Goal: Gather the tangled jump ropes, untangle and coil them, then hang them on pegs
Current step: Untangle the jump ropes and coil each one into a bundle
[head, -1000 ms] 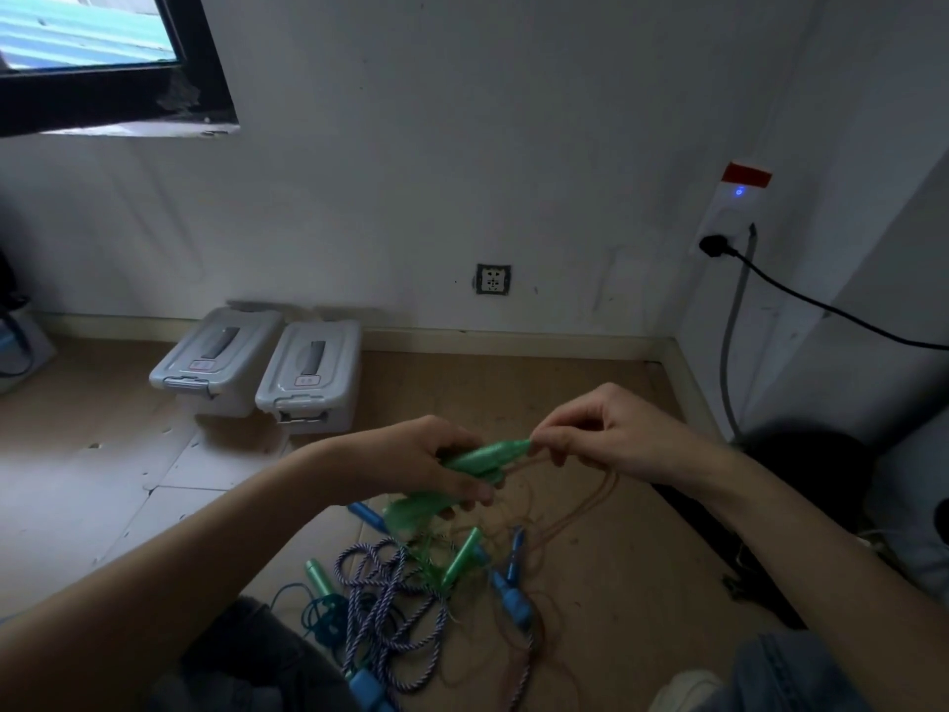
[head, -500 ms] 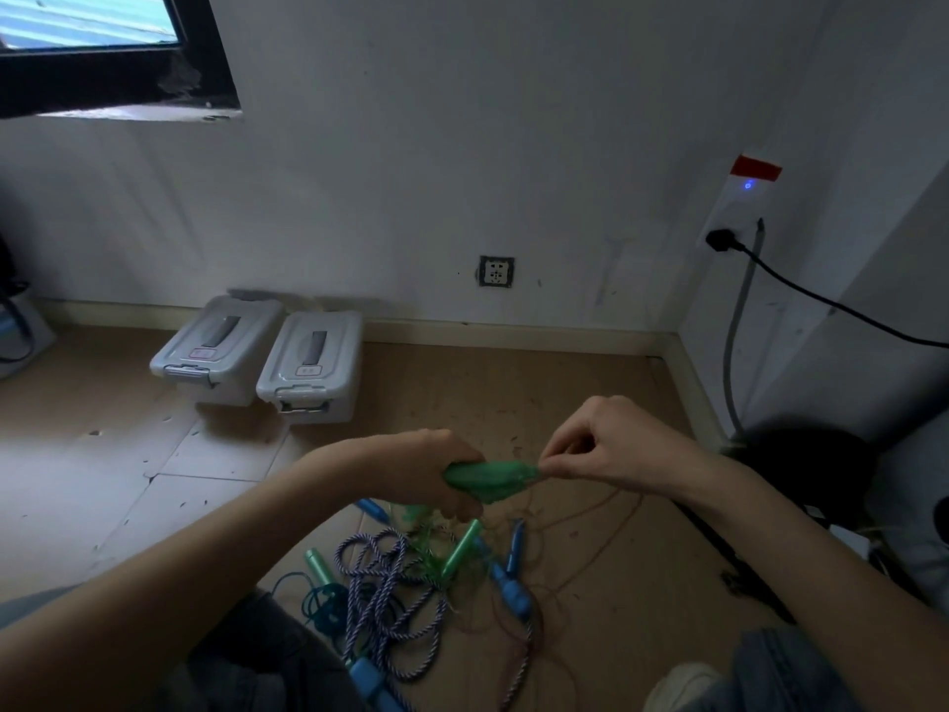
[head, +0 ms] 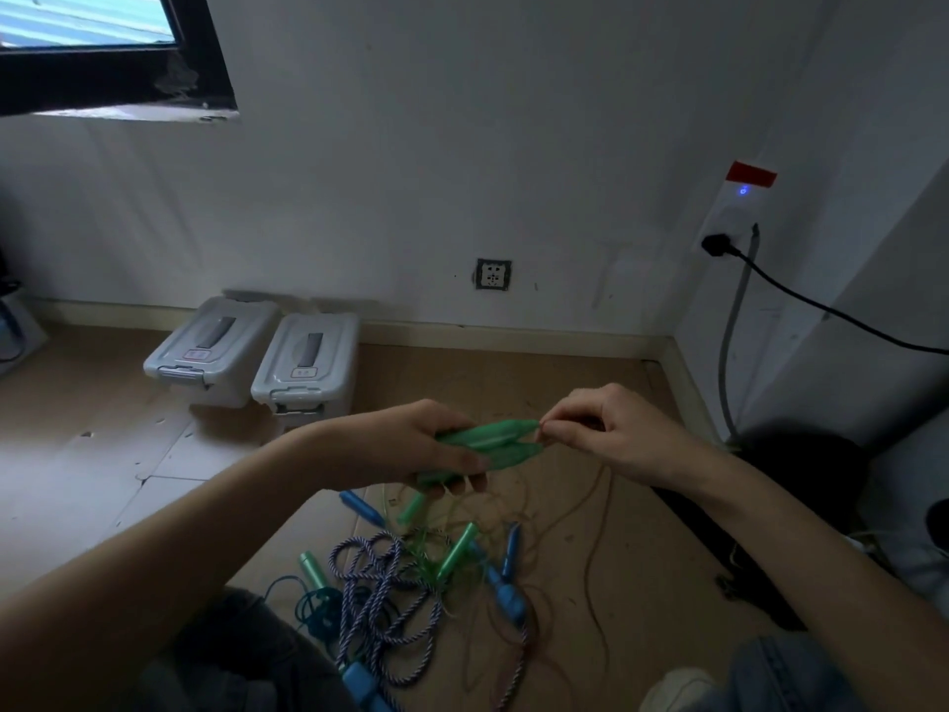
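Observation:
My left hand grips two green jump-rope handles side by side, tips pointing right. My right hand pinches the thin cord at the handles' tips. A thin brownish cord hangs from there down to the floor. Below my hands a tangled pile lies on the brown floor: a purple-white braided rope, green handles, blue handles and a teal rope.
Two grey lidded boxes stand by the back wall on the left. A black cable runs from a wall socket at the right. My knees and a shoe frame the pile at the bottom. Dark objects sit in the right corner.
Both hands rose slightly and the two green handles came together in my left hand. My right hand's pinch stays at their tips.

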